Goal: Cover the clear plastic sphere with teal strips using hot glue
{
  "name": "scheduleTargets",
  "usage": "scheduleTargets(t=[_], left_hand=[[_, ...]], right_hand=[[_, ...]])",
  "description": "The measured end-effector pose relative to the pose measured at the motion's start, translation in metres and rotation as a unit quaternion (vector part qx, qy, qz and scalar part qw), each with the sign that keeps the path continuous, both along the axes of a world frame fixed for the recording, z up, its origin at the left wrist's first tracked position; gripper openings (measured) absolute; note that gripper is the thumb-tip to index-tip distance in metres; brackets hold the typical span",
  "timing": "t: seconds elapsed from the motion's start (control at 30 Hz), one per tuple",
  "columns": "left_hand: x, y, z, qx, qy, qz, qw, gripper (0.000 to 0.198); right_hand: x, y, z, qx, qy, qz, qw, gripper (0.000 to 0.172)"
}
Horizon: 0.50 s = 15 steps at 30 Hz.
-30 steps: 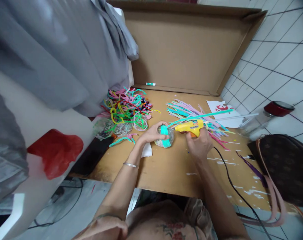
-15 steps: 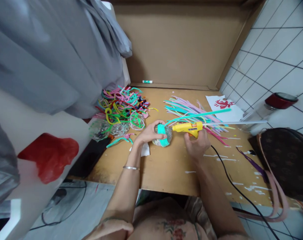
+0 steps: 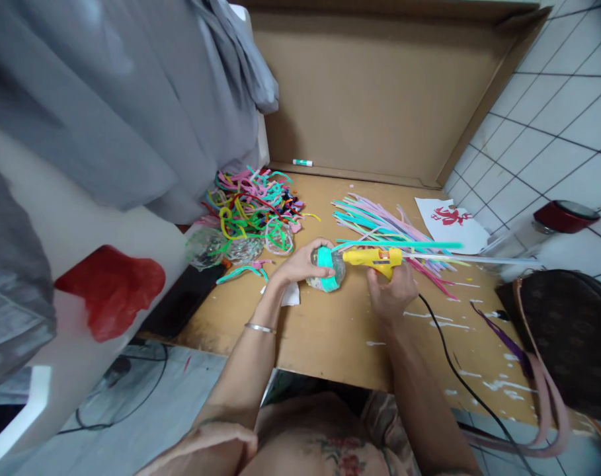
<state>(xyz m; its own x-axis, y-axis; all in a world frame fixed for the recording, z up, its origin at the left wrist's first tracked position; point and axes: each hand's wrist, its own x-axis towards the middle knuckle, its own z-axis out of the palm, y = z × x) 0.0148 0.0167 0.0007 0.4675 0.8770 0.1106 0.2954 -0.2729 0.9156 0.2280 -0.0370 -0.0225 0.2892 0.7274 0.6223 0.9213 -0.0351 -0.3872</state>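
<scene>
My left hand [image 3: 304, 262] is closed around a small clear jar-like object [image 3: 338, 268], partly wrapped with a turquoise pipe cleaner [image 3: 326, 259]. A long free end of that pipe cleaner stretches out to the right above the table. In my right hand [image 3: 393, 291] is a yellow glue gun [image 3: 374, 258], held level, its nozzle at the right side of the clear object. A long translucent glue stick [image 3: 471, 258] sticks out of the gun's back. Whether the nozzle touches the object I cannot tell. Under my left hand lies a white scrap of paper [image 3: 291, 295].
Tangled coloured pipe cleaners [image 3: 255, 205] lie at the left, near clear round pieces [image 3: 205, 246]. Straight pipe cleaners [image 3: 374, 221] are spread behind the gun. A lidded clear container [image 3: 516, 235] and brown bag [image 3: 562, 337] stand right. The gun's black cable [image 3: 453, 370] runs off the table.
The free end of the turquoise pipe cleaner has sunk from a slant to nearly level. The view has shifted slightly; both hands keep their holds.
</scene>
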Motion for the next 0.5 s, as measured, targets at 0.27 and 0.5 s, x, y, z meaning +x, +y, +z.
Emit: scheduleTargets(t=[0.27, 0.5], left_hand=[[0.0009, -0.0005, -0.0002, -0.003, 0.012, 0.000, 1.000, 0.058], [0.0041, -0.0037, 0.0058, -0.009, 0.011, 0.014, 1.000, 0.057]], right_hand=[[-0.0010, -0.0018, 0.0014, -0.002, -0.004, 0.001, 1.000, 0.029], [-0.0010, -0.0028, 0.0016, 0.001, -0.011, -0.002, 1.000, 0.027]])
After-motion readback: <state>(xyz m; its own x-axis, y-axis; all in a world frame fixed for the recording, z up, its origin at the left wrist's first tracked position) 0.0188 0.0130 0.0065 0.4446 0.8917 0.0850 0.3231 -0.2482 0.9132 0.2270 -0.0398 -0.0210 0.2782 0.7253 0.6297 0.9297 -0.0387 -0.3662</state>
